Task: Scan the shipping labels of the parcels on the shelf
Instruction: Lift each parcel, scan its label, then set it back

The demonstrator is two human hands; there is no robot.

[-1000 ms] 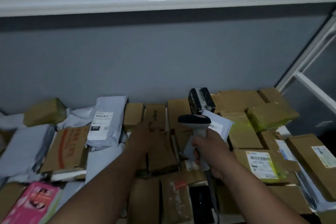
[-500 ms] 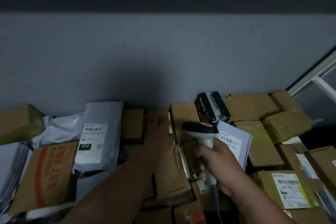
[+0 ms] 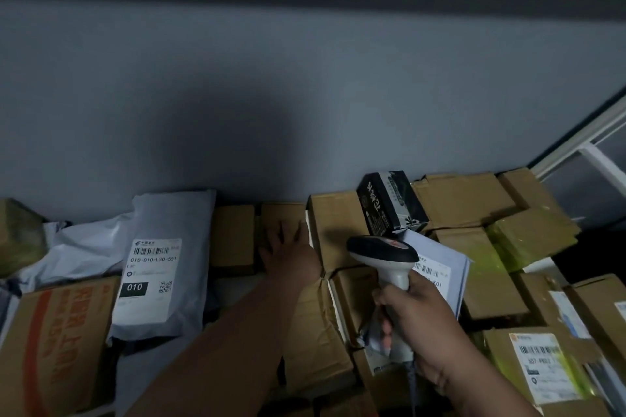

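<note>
While the right hand (image 3: pixel 421 325) grips the scanner (image 3: pixel 384 255) by its handle, head tipped forward toward the back of the shelf, the left hand (image 3: pixel 288 247) lies flat with fingers spread on a small brown box (image 3: pixel 283 216) by the back wall. No label shows on that box's upper face (it may be underneath or behind). Rightward from the scanner head, just beside it and partly hidden by it, a grey mailer (image 3: pixel 440 267) leans with its barcode label up, long edge running toward the shelf's right end. A second grey mailer (image 3: pixel 159 264) with a plain barcode label lies well left of the left hand, its long axis running from the wall to the front edge. I judge the right-hand mailer the nearer target for the scanner.
</note>
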